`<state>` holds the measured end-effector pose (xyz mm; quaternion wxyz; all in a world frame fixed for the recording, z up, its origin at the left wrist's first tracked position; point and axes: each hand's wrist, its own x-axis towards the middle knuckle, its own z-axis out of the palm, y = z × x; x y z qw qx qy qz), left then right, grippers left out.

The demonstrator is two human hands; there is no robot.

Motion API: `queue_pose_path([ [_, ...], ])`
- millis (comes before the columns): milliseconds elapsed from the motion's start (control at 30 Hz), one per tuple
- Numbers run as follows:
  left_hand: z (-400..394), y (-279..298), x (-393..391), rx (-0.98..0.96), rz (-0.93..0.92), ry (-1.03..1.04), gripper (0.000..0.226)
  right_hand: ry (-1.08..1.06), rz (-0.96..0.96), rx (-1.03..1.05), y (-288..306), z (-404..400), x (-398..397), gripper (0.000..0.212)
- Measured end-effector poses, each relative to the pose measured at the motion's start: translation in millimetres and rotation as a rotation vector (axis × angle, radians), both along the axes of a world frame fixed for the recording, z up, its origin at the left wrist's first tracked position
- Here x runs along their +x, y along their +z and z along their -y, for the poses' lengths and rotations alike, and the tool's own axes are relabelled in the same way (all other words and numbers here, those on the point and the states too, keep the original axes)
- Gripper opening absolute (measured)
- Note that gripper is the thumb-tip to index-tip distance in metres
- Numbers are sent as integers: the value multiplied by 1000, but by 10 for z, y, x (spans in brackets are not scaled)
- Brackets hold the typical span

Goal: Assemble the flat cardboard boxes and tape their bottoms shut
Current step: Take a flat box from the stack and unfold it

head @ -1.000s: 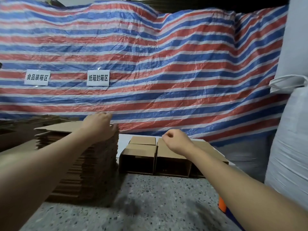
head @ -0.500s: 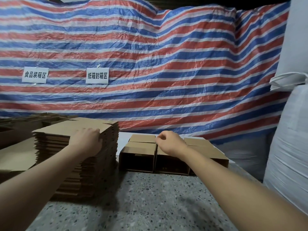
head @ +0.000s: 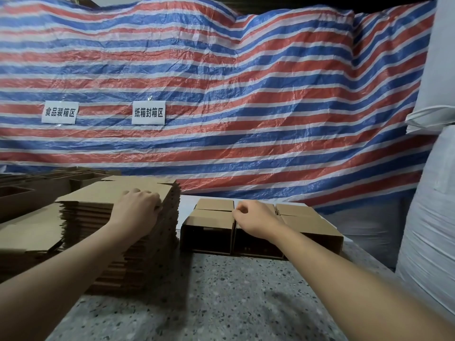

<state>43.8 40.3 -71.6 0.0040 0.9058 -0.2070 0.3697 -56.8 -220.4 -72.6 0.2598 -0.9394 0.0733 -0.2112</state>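
Striped tarp (head: 246, 94) fills the back, white sacks (head: 433, 217) at right. On the speckled floor (head: 221, 303), the stack of flat boxes (head: 103, 193) lies level at left, long edges running away. Assembled boxes (head: 209, 227) beside it face forward. Left hand (head: 138, 210) curls over the stack's top sheet; right hand (head: 253, 217) hovers loosely clenched, holding nothing.

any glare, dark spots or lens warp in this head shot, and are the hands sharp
Head view: soft sheen on the striped tarp, no harsh glare; open fronts of the assembled boxes are in deep shadow; wide-angle bowing stretches the forearms near the bottom corners; left hand and right hand are reasonably sharp.
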Motion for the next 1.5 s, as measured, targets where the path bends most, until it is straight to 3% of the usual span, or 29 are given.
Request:
queue_pose_path([
  [300,85,437,-306,-286,344,-290,17,-52,19,-15,72,97,77,23],
  [533,290,776,-672,-504,404,-534,16,-22,142,140,310,87,-12,41],
  [633,344,939,-827,-665,332,-651,15,-14,289,300,522,147,-103,56],
  [733,360,1070,-966,-833,120,-795,13,-37,411,508,791,258,-199,72],
  [833,362,1130,-1050,-960,-164,-931,16,-7,549,668,1024,416,-331,63],
  [1033,424,1047,-1020,-1090,-579,-1038,22,268,466,704,1052,687,-689,70],
  [1233,568,711,-818,-1101,-486,-805,23,222,333,754,724,769,-848,57],
  [1400,785,243,-780,-1240,-650,-688,34,97,297,796,246,721,-941,62],
  [1500,849,-32,-809,-1301,-641,-642,35,74,283,826,-48,696,-1025,62],
])
